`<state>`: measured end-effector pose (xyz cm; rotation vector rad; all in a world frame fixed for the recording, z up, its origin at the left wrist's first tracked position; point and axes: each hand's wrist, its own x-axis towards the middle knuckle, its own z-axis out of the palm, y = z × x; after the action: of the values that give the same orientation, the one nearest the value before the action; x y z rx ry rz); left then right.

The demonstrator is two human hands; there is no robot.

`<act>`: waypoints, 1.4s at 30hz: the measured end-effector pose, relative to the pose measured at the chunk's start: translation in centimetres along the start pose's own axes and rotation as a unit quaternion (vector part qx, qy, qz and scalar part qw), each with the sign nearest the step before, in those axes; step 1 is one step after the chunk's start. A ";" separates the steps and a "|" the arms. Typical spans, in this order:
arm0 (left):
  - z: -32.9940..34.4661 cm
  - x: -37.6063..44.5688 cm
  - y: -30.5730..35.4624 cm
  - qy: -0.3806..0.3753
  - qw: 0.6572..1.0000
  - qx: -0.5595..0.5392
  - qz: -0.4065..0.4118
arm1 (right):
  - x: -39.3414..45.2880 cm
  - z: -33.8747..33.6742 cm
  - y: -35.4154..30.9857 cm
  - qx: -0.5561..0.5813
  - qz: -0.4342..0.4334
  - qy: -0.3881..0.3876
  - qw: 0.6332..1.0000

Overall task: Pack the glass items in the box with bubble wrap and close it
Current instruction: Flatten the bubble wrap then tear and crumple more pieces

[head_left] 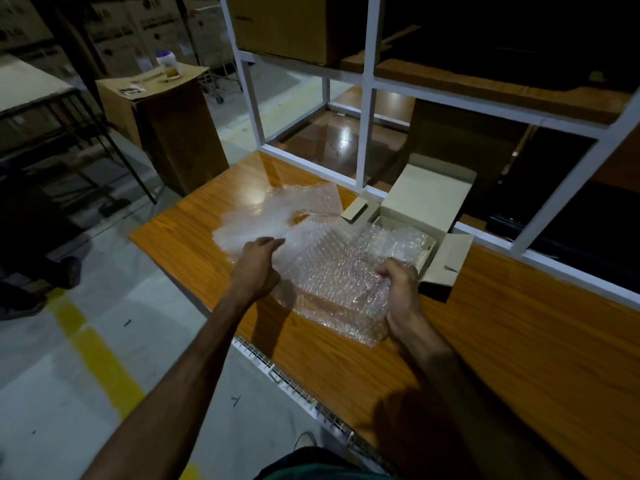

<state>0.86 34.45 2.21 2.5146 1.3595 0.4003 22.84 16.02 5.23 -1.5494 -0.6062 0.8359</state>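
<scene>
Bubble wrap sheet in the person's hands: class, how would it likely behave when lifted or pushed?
The bubble wrap probably flops: it creases and bunches where the right hand grips it. It looks light, since the left hand lifts an edge by a pinch. Pushed, it would likely crumple.

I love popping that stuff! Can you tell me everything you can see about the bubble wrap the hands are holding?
The bubble wrap is a clear plastic sheet covered in rows of small bubbles, crinkled and shiny under the light. It lies spread on the wooden table, its far edge reaching over the open cardboard box. The left hand pinches its left edge and the right hand grips its right side. Another loose sheet lies behind it.
</scene>
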 end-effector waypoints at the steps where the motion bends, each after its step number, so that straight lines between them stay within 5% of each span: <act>1: 0.5 -1.0 0.6 0.004 1.000 -0.015 0.011 | -0.4 -0.3 0.7 -0.005 0.004 -0.001 1.000; 7: 3.5 -3.6 1.9 0.026 0.999 -0.034 0.020 | -3.0 -2.1 3.7 0.035 0.055 -0.020 0.998; 15: 4.9 -2.5 4.5 -0.105 0.982 0.154 0.038 | -5.1 -3.4 3.8 0.014 0.002 -0.040 0.999; 22: 3.1 -1.1 4.8 -0.024 0.994 0.102 0.038 | -4.7 -4.9 3.0 0.036 -0.030 -0.028 0.999; 27: -0.2 1.1 5.0 0.117 0.992 0.019 -0.035 | -4.3 -6.3 3.6 0.027 0.004 0.034 0.999; 31: -2.1 2.8 4.1 0.142 0.980 -0.077 -0.120 | -4.7 -6.6 4.1 0.018 0.024 0.048 0.998; 35: -0.7 0.6 6.4 0.166 0.979 -0.096 -0.063 | -4.7 -6.5 3.4 0.017 0.018 0.023 0.999; 37: 1.2 -1.3 7.7 0.146 0.987 -0.061 -0.016 | -4.5 -6.4 2.5 0.021 0.003 0.006 1.000; 42: 4.7 -2.4 7.1 -0.064 0.985 0.154 0.032 | -3.9 -6.6 1.1 0.044 -0.001 -0.016 0.999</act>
<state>6.82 28.24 0.03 2.7802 1.3859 0.0387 25.65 8.77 4.98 -1.4585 -0.5864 0.8759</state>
